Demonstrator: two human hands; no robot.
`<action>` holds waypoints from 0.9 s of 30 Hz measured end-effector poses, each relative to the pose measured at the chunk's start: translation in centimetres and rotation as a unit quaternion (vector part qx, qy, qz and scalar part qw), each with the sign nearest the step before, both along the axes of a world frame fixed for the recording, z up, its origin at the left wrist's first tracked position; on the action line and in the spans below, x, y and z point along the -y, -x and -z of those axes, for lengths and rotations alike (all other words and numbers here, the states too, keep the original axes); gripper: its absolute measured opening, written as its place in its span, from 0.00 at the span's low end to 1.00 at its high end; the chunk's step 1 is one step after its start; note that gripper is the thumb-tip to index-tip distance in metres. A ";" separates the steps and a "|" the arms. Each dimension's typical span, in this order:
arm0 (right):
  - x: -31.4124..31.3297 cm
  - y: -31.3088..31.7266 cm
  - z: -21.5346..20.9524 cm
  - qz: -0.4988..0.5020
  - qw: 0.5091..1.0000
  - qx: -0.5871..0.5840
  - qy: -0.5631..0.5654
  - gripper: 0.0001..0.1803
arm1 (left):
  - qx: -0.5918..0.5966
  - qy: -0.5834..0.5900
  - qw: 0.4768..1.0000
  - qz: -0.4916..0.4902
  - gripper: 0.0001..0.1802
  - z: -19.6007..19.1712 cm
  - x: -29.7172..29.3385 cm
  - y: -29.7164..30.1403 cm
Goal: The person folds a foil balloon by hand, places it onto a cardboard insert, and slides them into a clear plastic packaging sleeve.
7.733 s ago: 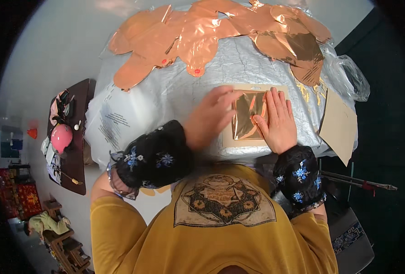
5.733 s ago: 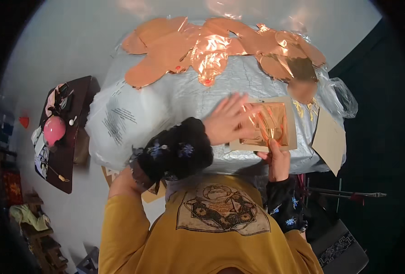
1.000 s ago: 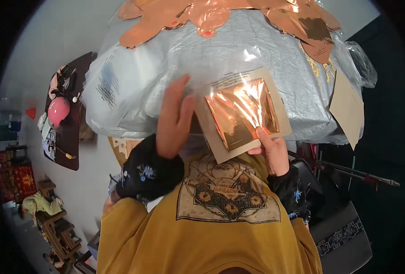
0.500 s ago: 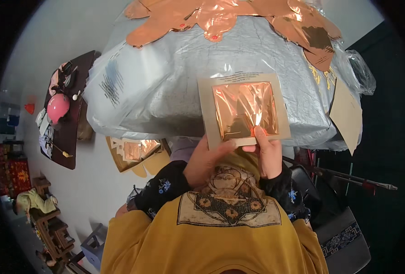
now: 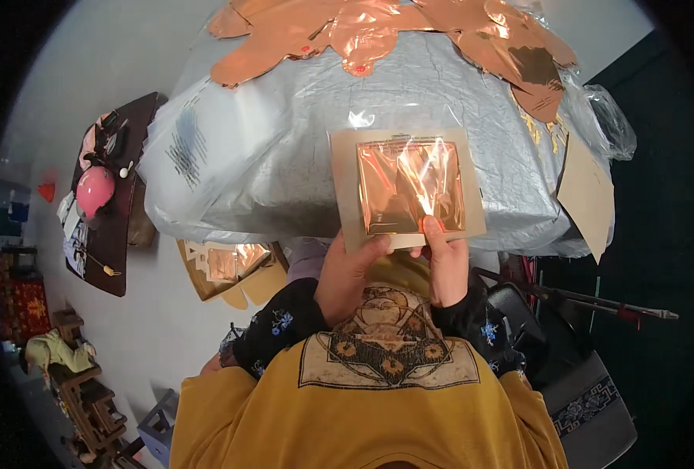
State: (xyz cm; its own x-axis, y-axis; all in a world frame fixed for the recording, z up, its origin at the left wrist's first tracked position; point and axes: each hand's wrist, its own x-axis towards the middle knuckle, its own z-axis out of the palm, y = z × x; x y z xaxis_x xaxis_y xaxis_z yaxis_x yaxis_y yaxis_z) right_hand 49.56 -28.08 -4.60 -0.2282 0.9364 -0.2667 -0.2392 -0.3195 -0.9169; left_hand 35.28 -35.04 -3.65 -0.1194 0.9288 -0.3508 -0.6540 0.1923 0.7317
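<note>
A flat foil packet (image 5: 409,184) is held up in front of me, over the near edge of the covered table (image 5: 284,172). It is a square of folded, shiny copper-coloured foil on brown card, inside a clear plastic sleeve. My left hand (image 5: 343,277) closes on its lower left edge, thumb along the bottom. My right hand (image 5: 447,270) pinches the lower edge, thumb pressed on the foil front; its other fingers are mostly hidden behind. Flat copper foil shapes (image 5: 366,35) spread across the table's far side.
Crinkled silvery plastic covers the table. A brown card sheet (image 5: 587,195) hangs at its right edge. Below its left edge sits an open cardboard box (image 5: 198,270) holding more foil. A dark side table (image 5: 116,250) at left carries a pink helmet (image 5: 95,191). Chairs (image 5: 589,414) stand right.
The packet and both hands have shifted slightly left, while the surrounding view has also shifted a little. The grip on the packet looks the same.
</note>
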 end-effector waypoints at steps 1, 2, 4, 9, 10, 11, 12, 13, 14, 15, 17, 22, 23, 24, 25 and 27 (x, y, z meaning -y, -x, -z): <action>-0.1 0.1 0.2 0.000 1.000 0.008 -0.003 0.17 | -0.006 0.004 1.000 -0.003 0.21 -0.3 -0.2 0.0; -0.1 0.1 0.2 -0.001 1.000 0.016 -0.007 0.17 | -0.006 0.004 1.000 -0.001 0.21 -0.9 -0.3 0.2; -0.2 0.1 -0.2 -0.002 1.000 0.030 -0.006 0.17 | 0.005 -0.050 0.993 0.103 0.24 -2.6 -0.4 0.7; -0.1 0.4 -0.6 0.006 0.999 0.044 -0.002 0.18 | -0.003 -0.021 0.998 0.056 0.23 -1.7 0.1 0.3; -0.1 0.4 -0.4 0.011 0.998 0.055 0.010 0.18 | -0.003 -0.007 0.999 0.045 0.22 -1.7 0.0 0.3; -0.2 0.4 -0.3 0.016 0.997 0.066 0.022 0.18 | -0.003 -0.008 0.999 0.045 0.22 -1.6 0.0 0.3; -0.3 0.3 -0.4 0.016 0.997 0.066 0.021 0.18 | -0.018 0.006 0.999 0.045 0.22 -1.4 0.0 0.4; -0.3 0.3 -0.5 0.005 0.997 0.074 0.028 0.17 | -0.032 0.021 0.998 0.045 0.23 -1.1 0.1 0.5; -0.4 0.2 -0.6 -0.007 0.996 0.082 0.036 0.17 | -0.031 0.020 0.998 0.045 0.23 -0.6 0.0 0.4; -0.3 0.2 -0.7 -0.007 0.996 0.083 0.035 0.17 | -0.025 0.022 0.999 0.033 0.22 0.0 0.0 0.4; -0.3 0.4 -1.1 -0.001 0.997 0.058 0.054 0.17 | -0.019 0.023 0.999 0.021 0.21 0.2 -0.1 0.4; -0.5 -0.4 -0.8 -0.018 0.996 0.011 0.092 0.18 | -0.004 0.016 1.000 -0.006 0.17 -0.5 -0.4 0.5; -0.4 -0.6 -0.7 -0.035 0.993 -0.010 0.115 0.18 | -0.003 0.017 1.000 -0.007 0.17 -0.4 -0.4 0.6; -0.3 -0.9 -1.0 -0.036 0.993 -0.010 0.115 0.18 | -0.010 0.029 1.000 -0.001 0.17 -0.1 -0.4 0.8; -0.1 -1.2 -1.5 -0.042 0.992 -0.020 0.119 0.17 | -0.016 0.041 0.999 0.005 0.17 0.0 -0.4 1.0; 0.0 -1.9 -1.5 -0.049 0.991 -0.030 0.124 0.15 | -0.018 0.050 0.999 0.004 0.17 -0.1 -0.4 1.2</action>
State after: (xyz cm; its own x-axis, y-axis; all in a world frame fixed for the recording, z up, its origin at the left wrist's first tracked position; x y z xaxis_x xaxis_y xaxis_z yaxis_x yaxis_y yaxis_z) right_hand 51.46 -28.08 -3.11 -0.3380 0.8161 -0.4688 -0.2472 -0.5576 -0.7924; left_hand 34.09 -34.65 -3.51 -0.1254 0.8900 -0.4384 -0.6262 0.2718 0.7308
